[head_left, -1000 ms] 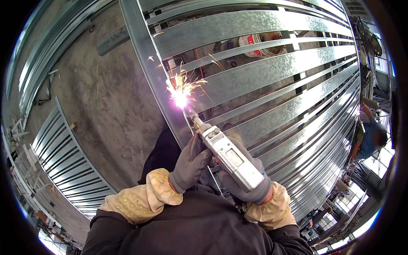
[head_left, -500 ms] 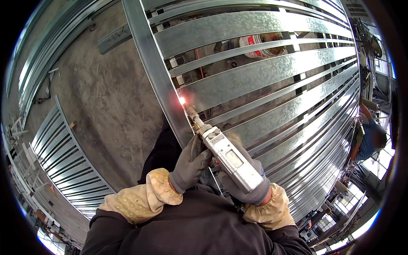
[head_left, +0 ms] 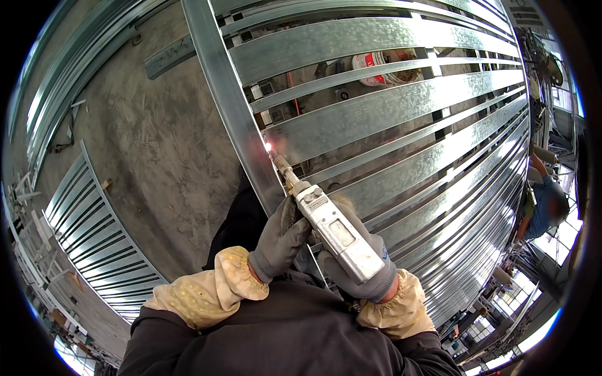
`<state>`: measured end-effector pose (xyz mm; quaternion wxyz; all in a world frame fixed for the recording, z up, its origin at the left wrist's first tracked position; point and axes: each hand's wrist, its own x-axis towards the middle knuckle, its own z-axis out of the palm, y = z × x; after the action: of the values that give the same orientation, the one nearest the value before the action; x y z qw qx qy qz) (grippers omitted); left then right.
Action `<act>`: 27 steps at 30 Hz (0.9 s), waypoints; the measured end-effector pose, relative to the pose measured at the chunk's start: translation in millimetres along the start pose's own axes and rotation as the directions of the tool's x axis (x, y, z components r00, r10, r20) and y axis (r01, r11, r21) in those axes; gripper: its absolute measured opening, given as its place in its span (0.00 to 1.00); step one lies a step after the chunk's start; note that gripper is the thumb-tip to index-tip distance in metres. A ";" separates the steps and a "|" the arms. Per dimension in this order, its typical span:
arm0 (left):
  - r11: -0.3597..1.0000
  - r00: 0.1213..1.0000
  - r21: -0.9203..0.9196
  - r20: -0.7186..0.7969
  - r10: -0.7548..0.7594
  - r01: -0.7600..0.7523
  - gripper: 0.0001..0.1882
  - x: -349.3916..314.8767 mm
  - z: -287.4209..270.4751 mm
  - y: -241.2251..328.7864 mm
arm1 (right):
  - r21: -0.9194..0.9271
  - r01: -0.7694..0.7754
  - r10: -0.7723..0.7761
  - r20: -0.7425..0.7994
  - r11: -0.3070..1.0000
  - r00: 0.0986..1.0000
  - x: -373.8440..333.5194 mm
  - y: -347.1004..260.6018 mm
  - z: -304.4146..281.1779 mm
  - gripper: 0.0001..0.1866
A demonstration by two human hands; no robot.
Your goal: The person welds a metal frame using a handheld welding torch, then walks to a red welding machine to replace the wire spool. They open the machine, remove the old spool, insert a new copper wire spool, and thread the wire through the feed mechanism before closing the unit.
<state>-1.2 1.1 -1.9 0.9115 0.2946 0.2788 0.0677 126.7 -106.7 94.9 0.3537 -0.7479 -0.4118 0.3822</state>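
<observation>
A silver handheld welding gun (head_left: 339,230) lies slanted between my two grey-gloved hands, its nozzle pointing up and left. My right hand (head_left: 369,276) is wrapped round the gun from its right side and below, with most fingers hidden under the body. My left hand (head_left: 280,241) is closed against the front left of the gun, its fingertips just behind the nozzle. At the tip a bright pinkish glow (head_left: 268,147) burns where a flat metal slat (head_left: 351,125) meets the long side rail (head_left: 221,84) of a galvanized frame.
Many parallel slats stretch right across the frame. Beneath them a white-and-red bucket (head_left: 370,67) shows through a gap. At left a smaller slatted panel (head_left: 103,235) lies near a short metal channel (head_left: 169,57) and long stacked profiles (head_left: 75,75). Another person (head_left: 543,203) is at the far right.
The glow at the nozzle tip has become smaller and dimmer. The gun's rear end and my right hand have shifted very slightly left; both hands keep the same hold.
</observation>
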 end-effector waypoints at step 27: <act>0.996 0.995 0.027 0.047 -0.084 0.083 0.43 1.0 -4.3 1.9 | 0.032 0.044 -0.043 -0.024 0.999 0.999 0.1 4.3 5.5 0.33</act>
<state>-2.7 5.1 -4.2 0.9162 0.2957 0.2699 0.0191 123.4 -107.3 88.7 0.3786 -0.7373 -0.4177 0.3723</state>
